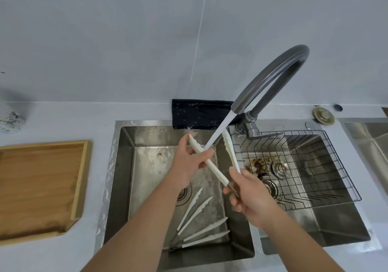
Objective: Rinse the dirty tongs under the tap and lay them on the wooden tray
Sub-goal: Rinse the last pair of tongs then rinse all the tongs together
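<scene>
Head view: rinse step under way.
Tongs (206, 162): under tap (270, 82) stream, over left sink (126, 166).
Right hand (249, 196): grasping hinge end.
Left hand (186, 164): pinching one arm.
Next: carry left of sink to wooden tray (42, 185).
Waiting: two more tongs (199, 227) in sink.
Obstruction: none apparent.

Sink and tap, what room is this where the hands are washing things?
Most likely a kitchen. A double steel sink is set into a counter, a curved tap runs water over white tongs held in both hands, and a wire draining basket sits in the right basin.
</scene>
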{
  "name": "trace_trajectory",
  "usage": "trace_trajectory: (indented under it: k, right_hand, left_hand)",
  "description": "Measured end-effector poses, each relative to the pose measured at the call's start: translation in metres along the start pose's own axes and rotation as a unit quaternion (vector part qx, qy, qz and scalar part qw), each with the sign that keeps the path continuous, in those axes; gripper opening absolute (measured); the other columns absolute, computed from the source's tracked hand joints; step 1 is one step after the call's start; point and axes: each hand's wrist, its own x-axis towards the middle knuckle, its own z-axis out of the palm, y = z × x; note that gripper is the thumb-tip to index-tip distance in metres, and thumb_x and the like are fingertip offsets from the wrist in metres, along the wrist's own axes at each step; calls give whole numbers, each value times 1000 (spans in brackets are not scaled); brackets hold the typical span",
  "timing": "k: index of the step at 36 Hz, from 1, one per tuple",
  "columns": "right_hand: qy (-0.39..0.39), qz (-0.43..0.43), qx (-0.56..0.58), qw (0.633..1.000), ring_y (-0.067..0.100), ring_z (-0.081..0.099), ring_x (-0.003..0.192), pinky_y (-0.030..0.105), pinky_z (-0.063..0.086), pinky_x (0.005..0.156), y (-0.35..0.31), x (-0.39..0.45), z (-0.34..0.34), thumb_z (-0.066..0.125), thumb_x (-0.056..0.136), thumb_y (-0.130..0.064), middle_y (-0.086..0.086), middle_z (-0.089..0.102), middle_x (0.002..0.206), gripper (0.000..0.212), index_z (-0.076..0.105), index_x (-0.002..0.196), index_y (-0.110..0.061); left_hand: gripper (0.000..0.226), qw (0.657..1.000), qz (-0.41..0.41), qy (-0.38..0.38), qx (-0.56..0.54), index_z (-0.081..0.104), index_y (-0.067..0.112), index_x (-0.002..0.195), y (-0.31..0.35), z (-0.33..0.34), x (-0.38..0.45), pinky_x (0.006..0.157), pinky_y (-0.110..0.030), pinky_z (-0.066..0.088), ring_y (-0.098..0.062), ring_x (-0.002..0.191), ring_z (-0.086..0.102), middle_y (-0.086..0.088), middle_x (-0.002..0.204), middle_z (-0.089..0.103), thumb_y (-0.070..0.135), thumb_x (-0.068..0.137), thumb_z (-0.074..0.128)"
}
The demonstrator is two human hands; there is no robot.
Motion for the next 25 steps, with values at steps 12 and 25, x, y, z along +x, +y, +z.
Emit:
trace_trajectory:
  k: [12, 25]
  right_hand:
    - [30, -3, -40, 999, 14, 28, 40, 22, 15, 40, 16, 4, 2, 42, 107, -24, 7, 54, 60, 29, 69, 104, -13]
    - [-43, 87, 32, 995, 8, 25, 33, 17, 12, 36, 15, 3, -1, 32, 104, -9, 5, 47, 58, 34, 61, 120, -2]
  left_hand:
    - [22, 986, 88, 114, 83, 67, 16, 99, 31, 22, 4, 47, -29, 55, -10, 60, 63, -4, 82, 60, 33, 100, 53]
    - [65, 987, 90, -32, 129, 46, 22, 140, 18, 8, 5, 72, -38, 63, -21, 92, 75, -13, 112, 70, 14, 85, 77]
